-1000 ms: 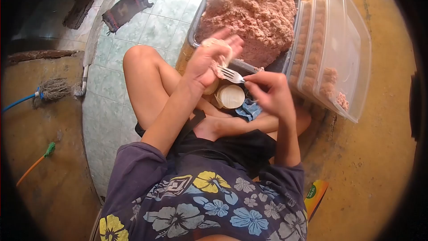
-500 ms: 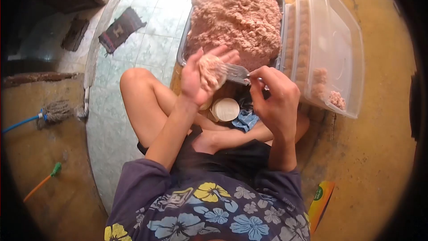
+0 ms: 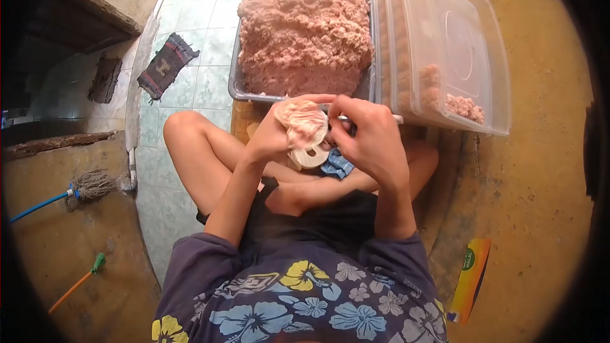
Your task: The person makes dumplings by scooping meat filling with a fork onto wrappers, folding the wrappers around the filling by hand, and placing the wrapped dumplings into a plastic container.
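My left hand (image 3: 270, 136) holds a thin round wrapper (image 3: 298, 124) with pink ground meat on it, cupped around its edge. My right hand (image 3: 368, 130) is closed, its fingertips at the wrapper's right side; the fork's handle (image 3: 398, 119) sticks out behind it, while the tines are hidden. Just beyond both hands stands a grey tray (image 3: 254, 96) heaped with pink ground meat (image 3: 305, 32). Below the hands, between my legs, lie pale round wrappers (image 3: 309, 157) and a blue cloth (image 3: 337, 164).
To the right of the tray, stacked clear plastic containers (image 3: 470, 57) hold rows of pink pieces. A mat (image 3: 168, 65) and a mop (image 3: 92, 184) are on the left. An orange-handled tool (image 3: 71, 291) is at lower left, a yellow packet (image 3: 471, 279) at lower right.
My right hand has closed in on the wrapper, and the fork has swung from over the meat to behind the fingers. My left hand has curled inward. The view has shifted, moving the tray leftward.
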Action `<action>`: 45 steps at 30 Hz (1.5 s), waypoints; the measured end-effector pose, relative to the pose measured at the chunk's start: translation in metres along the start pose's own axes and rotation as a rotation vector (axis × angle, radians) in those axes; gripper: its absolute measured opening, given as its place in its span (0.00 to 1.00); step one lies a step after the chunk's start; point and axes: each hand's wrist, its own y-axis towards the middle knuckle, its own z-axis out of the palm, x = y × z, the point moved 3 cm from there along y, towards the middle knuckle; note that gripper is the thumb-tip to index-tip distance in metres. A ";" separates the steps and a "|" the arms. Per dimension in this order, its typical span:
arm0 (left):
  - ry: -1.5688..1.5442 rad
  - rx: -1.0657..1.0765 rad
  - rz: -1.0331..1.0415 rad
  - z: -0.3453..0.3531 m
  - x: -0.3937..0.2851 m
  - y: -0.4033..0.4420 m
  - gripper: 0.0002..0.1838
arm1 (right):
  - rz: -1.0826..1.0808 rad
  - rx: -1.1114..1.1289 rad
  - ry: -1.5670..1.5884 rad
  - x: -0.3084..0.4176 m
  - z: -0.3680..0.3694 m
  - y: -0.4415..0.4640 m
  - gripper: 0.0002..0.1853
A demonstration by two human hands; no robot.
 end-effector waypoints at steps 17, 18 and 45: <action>0.556 -0.614 0.436 0.008 -0.080 -0.021 0.51 | 0.013 -0.281 0.476 -0.013 0.018 -0.046 0.11; 0.429 -0.514 0.525 0.012 -0.069 -0.014 0.44 | -0.083 -0.287 0.516 -0.003 0.020 -0.042 0.11; 0.034 -0.494 0.401 -0.042 -0.039 -0.050 0.44 | 0.283 0.060 0.565 -0.039 0.060 0.005 0.09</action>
